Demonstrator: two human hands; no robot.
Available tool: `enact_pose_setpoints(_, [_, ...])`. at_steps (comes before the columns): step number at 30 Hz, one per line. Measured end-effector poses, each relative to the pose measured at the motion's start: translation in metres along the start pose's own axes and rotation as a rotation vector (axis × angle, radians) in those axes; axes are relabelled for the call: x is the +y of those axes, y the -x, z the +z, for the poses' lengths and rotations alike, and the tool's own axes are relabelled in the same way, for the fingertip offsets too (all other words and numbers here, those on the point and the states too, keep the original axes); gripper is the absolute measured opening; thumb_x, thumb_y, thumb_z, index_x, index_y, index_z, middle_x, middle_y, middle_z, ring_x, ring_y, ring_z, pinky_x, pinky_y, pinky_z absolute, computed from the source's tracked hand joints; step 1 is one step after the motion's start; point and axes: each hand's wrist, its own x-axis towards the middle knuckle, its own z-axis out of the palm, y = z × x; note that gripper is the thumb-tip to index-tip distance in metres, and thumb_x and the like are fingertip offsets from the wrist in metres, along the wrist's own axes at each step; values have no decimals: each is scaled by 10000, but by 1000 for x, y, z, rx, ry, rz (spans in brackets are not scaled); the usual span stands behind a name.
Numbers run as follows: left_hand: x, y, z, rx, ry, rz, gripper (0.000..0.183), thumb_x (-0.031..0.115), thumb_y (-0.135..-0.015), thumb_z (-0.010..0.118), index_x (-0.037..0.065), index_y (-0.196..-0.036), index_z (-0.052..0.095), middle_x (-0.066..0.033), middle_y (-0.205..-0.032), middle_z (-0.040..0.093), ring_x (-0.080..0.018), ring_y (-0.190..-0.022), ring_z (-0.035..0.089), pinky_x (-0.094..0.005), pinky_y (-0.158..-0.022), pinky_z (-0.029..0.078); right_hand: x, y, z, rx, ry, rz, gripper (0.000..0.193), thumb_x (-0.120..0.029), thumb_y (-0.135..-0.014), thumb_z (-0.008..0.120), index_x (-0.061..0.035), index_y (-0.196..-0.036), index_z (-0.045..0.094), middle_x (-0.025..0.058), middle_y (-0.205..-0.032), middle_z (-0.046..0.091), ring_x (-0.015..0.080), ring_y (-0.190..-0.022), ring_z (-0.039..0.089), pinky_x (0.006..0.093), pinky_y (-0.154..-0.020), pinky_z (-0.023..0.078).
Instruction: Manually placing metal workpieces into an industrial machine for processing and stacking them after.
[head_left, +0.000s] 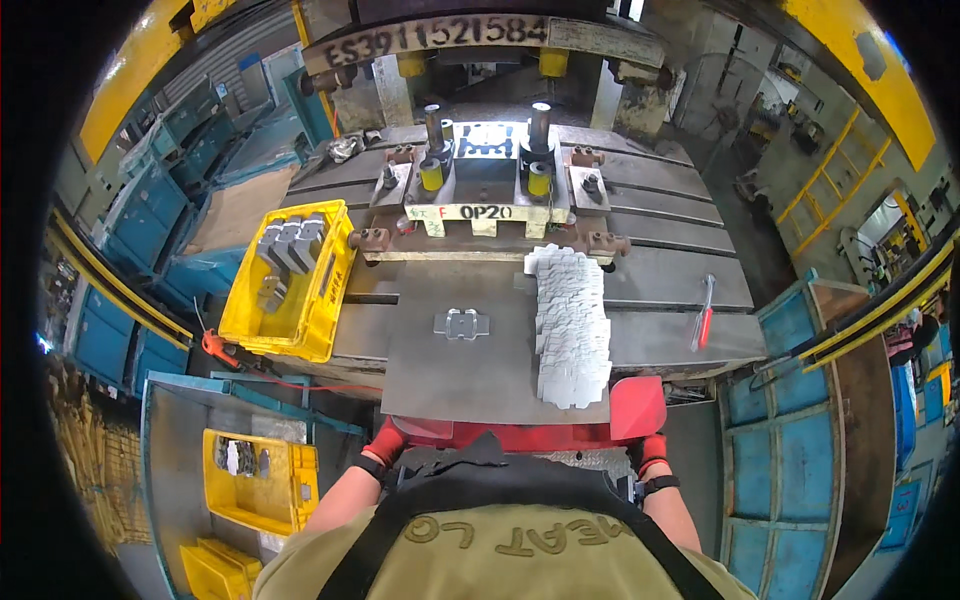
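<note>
Both red-gloved hands at the ends of the red console: left grip, right grip; can't tell if either is spread or pressed together, fingers hidden. Single stamped plate lies flat on the worktop, left of the overlapping stack of stamped plates. Risk: stack's near end is close to the edge, a bump or vibration could spill it

Gloves red; guards red; stacked plates silver-grey; crate yellow; shirt khaki; straps black.
</note>
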Motion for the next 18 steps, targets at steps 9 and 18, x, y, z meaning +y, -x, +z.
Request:
enact_pose_setpoints(9, [14, 1, -2, -86, 7, 145, 300, 102, -759, 432, 53, -1051, 383, -48, -1027, 439, -137, -922, 420, -262, -765, 368, -17, -9, -1, 50, -724, 491, 161, -224, -639, 534, -90, -727, 537, 65, -510, 492, 175, -388, 443, 291, -345, 314])
enact_pose_setpoints(18, [17, -9, -3, -54, -350, 319, 284, 143, -790, 375, 65, -1063, 387, -41, -1013, 444, -119, -907, 423, -245, -763, 358, -56, 2, -35, 63, -925, 524, 252, -296, -697, 468, -67, -603, 514, 41, -449, 438, 143, -327, 384, 276, -309, 263])
